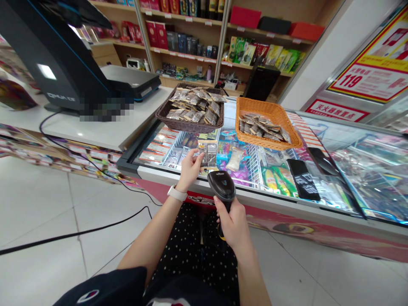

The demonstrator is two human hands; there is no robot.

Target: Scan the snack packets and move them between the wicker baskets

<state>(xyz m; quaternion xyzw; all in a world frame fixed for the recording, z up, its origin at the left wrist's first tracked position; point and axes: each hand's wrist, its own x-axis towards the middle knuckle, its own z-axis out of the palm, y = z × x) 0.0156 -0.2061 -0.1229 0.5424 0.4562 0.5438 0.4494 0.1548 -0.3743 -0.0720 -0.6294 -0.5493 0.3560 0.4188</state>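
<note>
A black scale (81, 70) is standing on a white worktop (79, 132) while red boxes (161, 36) are lining wooden shelves (178, 18)

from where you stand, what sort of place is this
Most likely a small shop, seen from around its counter: there are stocked shelves behind, a glass-topped display chest full of packaged goods, and what looks like a barcode scanner in the right hand.

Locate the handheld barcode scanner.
In the head view, the handheld barcode scanner is near centre, in the right hand, just below and right of the packet the left hand touches.
</note>
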